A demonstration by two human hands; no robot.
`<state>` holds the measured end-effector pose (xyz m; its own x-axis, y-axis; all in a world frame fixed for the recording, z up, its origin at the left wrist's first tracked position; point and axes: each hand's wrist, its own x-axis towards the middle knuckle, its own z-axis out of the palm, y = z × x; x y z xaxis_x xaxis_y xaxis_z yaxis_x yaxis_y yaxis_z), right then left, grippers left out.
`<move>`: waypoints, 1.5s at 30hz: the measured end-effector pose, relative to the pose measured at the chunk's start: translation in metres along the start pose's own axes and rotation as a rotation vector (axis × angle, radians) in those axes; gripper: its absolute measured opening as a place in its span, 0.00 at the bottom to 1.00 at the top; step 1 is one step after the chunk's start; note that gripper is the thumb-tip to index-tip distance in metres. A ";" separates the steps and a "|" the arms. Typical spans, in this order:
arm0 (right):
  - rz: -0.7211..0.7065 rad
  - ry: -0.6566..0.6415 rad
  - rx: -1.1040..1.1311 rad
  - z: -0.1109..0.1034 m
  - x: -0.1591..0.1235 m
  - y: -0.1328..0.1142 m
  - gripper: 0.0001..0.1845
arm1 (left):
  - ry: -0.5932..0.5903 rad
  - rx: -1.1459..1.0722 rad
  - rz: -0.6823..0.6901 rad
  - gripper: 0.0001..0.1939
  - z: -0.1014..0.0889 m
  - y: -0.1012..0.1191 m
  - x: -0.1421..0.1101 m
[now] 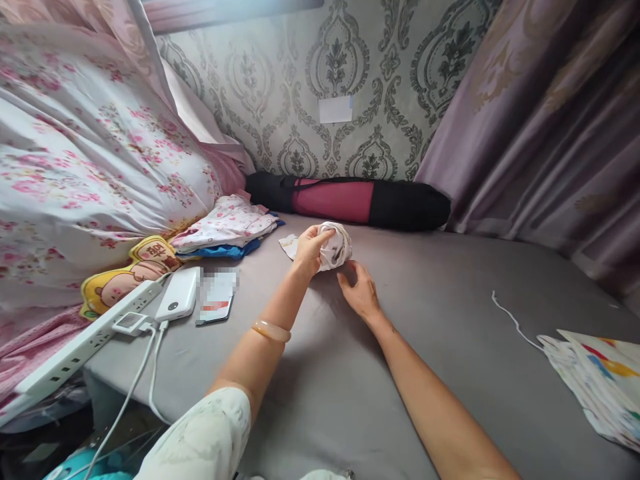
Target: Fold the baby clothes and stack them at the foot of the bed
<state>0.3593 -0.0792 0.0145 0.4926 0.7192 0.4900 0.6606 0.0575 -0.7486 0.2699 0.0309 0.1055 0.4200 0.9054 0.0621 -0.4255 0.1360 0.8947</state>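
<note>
My left hand (310, 249) is closed on a bunched white cloth (334, 248), its thumb pressed over the cloth's near side. The cloth is gathered into a ring-like roll, and a loose end with a tan pattern sticks out left of the hand. What kind of garment or cloth it is, I cannot tell. Just below and right of the roll is my right hand (361, 292), thumb and fingers curved apart with nothing between them. Its fingertips are close to the cloth's lower edge; whether they touch is unclear.
A grey-covered surface (330, 373) lies beneath. At left are folded clothes (227, 223), a yellow cushion (125, 277), a power strip (90, 340), a white power bank (179, 293) and a phone (217, 300). A long black-and-red bag (333, 200) lies behind; a patterned cloth bag (595, 380) sits right.
</note>
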 end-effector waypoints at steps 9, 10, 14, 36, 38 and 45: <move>0.196 0.024 0.061 -0.020 0.010 -0.007 0.12 | -0.059 0.015 -0.017 0.14 0.025 -0.013 -0.027; 0.215 0.024 0.050 -0.027 0.013 -0.005 0.12 | -0.060 0.039 0.003 0.12 0.024 -0.013 -0.028; 0.271 0.117 0.091 -0.062 0.031 0.005 0.13 | -0.027 0.211 0.086 0.08 0.017 -0.015 -0.029; 0.506 -0.403 0.083 -0.213 0.015 -0.064 0.30 | -0.591 1.265 0.230 0.19 0.004 -0.015 -0.037; 0.497 -0.417 0.079 -0.213 0.015 -0.061 0.30 | -0.620 1.313 0.289 0.18 0.010 -0.020 -0.040; 0.472 -0.415 0.057 -0.219 0.014 -0.052 0.30 | -0.787 0.992 0.355 0.22 0.037 -0.026 -0.057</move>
<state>0.4559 -0.2234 0.1579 0.4548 0.8844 -0.1048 0.3885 -0.3029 -0.8702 0.2863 -0.0386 0.0953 0.9033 0.3090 0.2976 0.0152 -0.7163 0.6976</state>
